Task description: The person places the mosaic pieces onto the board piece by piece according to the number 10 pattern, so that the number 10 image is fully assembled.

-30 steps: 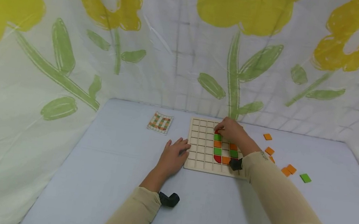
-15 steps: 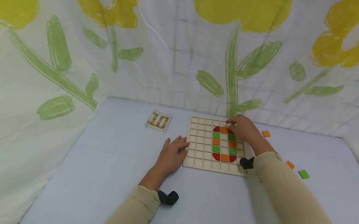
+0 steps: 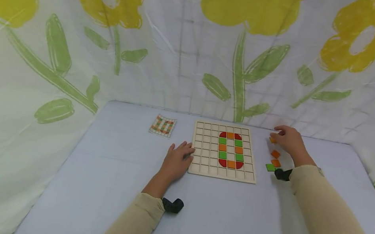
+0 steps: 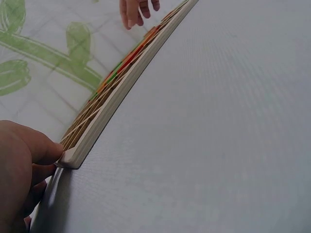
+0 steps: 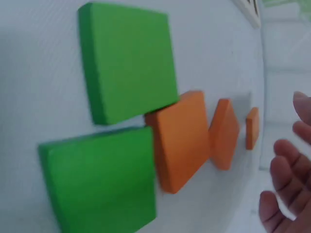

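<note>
A wooden grid board [image 3: 201, 169] lies on the table with red, green and orange tiles set in it as an upright closed ring [image 3: 226, 163]. My left hand [image 3: 176, 162] rests at the board's left edge; in the left wrist view its thumb [image 4: 46, 149] touches the board's corner. To the right of the board, my right hand [image 3: 290, 142] reaches over the farthest loose orange tile [image 3: 273, 140], fingers relaxed. The right wrist view shows bent fingers [image 5: 286, 174] with nothing between them, and loose green [image 5: 131, 63] and orange tiles [image 5: 182, 138] on the table.
A small printed pattern card [image 3: 162, 125] lies to the left of the board. A white curtain with yellow flowers [image 3: 250, 6] hangs behind the table's far edge. A black wrist camera [image 3: 283, 174] overlaps one green tile in the head view.
My right hand has moved from the ring's top row rightward to the loose tiles, leaving the whole ring visible. A top orange tile now shows in the ring. The left hand stays at the board's edge.
</note>
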`<state>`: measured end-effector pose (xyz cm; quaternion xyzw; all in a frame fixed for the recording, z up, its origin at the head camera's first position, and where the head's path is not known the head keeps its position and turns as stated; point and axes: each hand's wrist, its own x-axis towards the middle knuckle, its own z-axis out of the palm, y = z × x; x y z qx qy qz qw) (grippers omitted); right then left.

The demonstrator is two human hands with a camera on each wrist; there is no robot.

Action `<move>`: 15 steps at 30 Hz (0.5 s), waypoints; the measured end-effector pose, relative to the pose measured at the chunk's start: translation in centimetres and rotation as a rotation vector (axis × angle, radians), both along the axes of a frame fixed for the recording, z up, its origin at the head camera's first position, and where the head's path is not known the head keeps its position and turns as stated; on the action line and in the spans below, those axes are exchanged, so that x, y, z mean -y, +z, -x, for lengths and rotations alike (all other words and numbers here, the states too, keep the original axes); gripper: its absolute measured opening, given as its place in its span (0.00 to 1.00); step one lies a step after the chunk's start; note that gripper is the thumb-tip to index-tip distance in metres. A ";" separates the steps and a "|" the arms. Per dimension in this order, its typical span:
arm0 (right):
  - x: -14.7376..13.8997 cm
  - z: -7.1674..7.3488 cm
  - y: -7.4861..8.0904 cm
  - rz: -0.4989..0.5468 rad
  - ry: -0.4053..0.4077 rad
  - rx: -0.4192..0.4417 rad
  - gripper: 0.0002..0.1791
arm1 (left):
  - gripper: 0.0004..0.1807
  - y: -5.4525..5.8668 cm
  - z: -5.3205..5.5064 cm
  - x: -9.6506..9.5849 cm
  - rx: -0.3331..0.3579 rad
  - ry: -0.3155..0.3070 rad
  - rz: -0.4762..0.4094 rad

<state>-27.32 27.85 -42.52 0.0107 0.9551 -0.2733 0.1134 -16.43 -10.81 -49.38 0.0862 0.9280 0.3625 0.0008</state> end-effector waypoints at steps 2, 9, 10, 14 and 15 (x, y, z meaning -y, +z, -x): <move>-0.6 -0.1 -0.4 -0.009 -0.049 0.051 0.34 | 0.19 0.0 0.0 0.0 0.001 0.001 0.002; -1.5 -0.4 -2.1 -0.047 -0.100 0.130 0.38 | 0.18 -0.1 0.1 -0.1 0.000 0.005 -0.007; -1.5 -0.4 -2.3 -0.055 -0.091 0.118 0.38 | 0.18 -0.1 0.1 -0.1 -0.001 0.006 -0.006; -1.3 -0.3 -2.5 -0.068 -0.042 0.077 0.32 | 0.19 -0.1 0.1 -0.1 0.001 0.008 -0.001; -1.2 -0.2 -2.6 -0.074 -0.026 0.066 0.31 | 0.18 -0.1 0.1 -0.1 0.000 0.009 -0.002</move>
